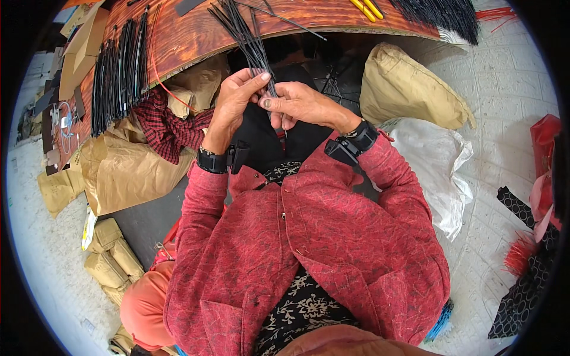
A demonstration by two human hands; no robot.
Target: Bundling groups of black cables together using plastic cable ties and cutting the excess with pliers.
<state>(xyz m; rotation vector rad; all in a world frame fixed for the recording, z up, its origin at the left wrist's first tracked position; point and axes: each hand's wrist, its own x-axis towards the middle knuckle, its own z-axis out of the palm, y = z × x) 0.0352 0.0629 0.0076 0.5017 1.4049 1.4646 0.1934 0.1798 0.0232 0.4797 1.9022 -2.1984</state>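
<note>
Both my hands hold one bundle of thin black strips (248, 43), which look like cable ties, in front of the table edge. My left hand (236, 98) pinches the bundle from the left, thumb on top. From the right, my right hand (306, 104) closes round its lower part, thumb and fingers pressed together. The bundle's upper end fans out over the table (196, 37); its lower end shows a little below my fingers. Further left on the table, several bundles of similar black strips (122, 71) lie side by side.
A pile of black strips (442, 15) and yellow-handled pliers (366, 9) lie at the table's far right. Cardboard boxes (83, 50) stand at the left. Around my lap are brown paper sacks (127, 166), a tan sack (407, 86), a white plastic bag (433, 169) and a checked cloth (169, 124).
</note>
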